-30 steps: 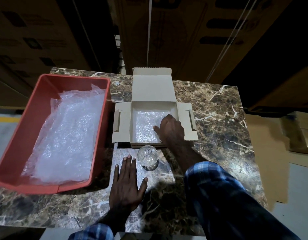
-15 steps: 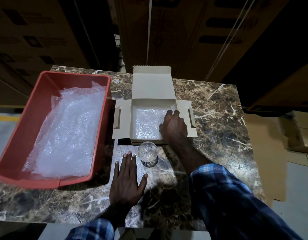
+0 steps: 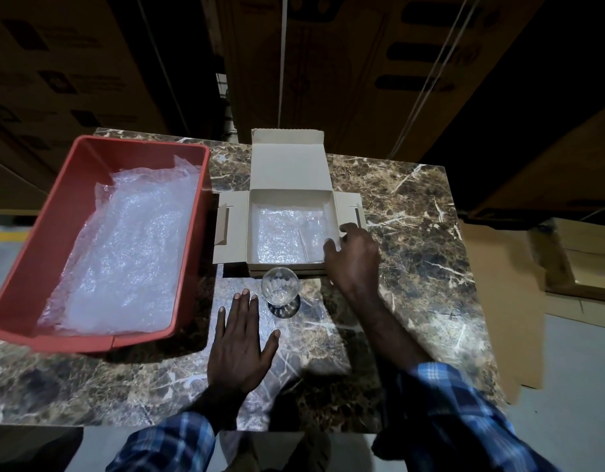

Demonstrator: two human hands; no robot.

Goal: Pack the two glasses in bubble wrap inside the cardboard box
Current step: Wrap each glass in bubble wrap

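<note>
The open cardboard box [image 3: 238,229] sits at the table's middle, its floor lined with bubble wrap [image 3: 280,235]. One clear glass [image 3: 315,237] lies on its side in the box's right part. My right hand [image 3: 354,258] hovers over the box's right front corner with fingers apart, its fingertips next to that glass. A second clear glass [image 3: 279,289] stands upright on the table just in front of the box. My left hand [image 3: 241,349] lies flat, palm down, near that glass, on what looks like a clear sheet of wrap [image 3: 316,338].
A red plastic bin [image 3: 90,155] holding more bubble wrap [image 3: 131,253] fills the table's left side, close to the box's left flap. The marble table [image 3: 413,260] ends at the right, with flat cardboard [image 3: 498,301] on the floor beyond. Large cartons stand behind.
My right hand has moved from the box's middle to its right front corner, and the glass now shows lying inside. The left hand and the standing glass have stayed put.
</note>
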